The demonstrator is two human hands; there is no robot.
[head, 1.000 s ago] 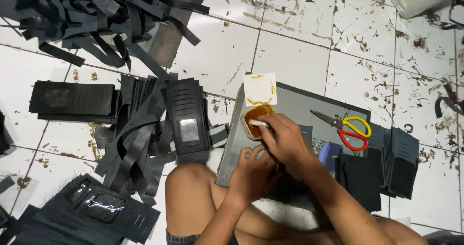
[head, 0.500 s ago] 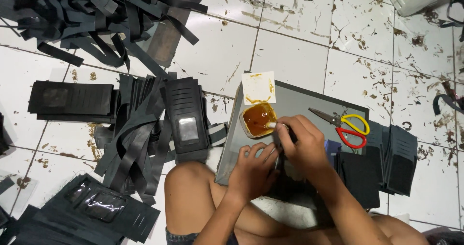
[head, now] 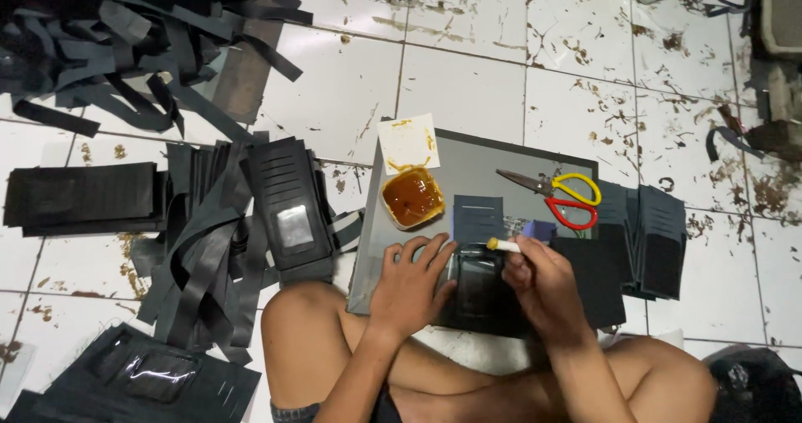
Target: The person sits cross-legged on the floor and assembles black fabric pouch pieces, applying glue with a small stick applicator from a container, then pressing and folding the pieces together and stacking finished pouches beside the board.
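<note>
On a grey board (head: 468, 164) lies a black wallet piece with a clear window (head: 478, 288). My left hand (head: 412, 283) presses flat on its left side, fingers spread. My right hand (head: 540, 279) grips a small white-handled glue brush (head: 504, 245), its tip over the top edge of the piece. A square tub of amber glue (head: 412, 197) stands just above my left hand. A dark slotted card panel (head: 478, 218) lies beside the tub.
Yellow and red scissors (head: 561, 197) rest on the board's right. Stacks of black pieces (head: 656, 239) lie to the right, another wallet panel (head: 290, 210) and loose black strips (head: 205, 256) to the left. The tiled floor (head: 468, 72) is glue-stained. My bare knees sit below.
My right hand moved from the glue tub down and right to the wallet piece, carrying the brush. My left hand stayed on the piece.
</note>
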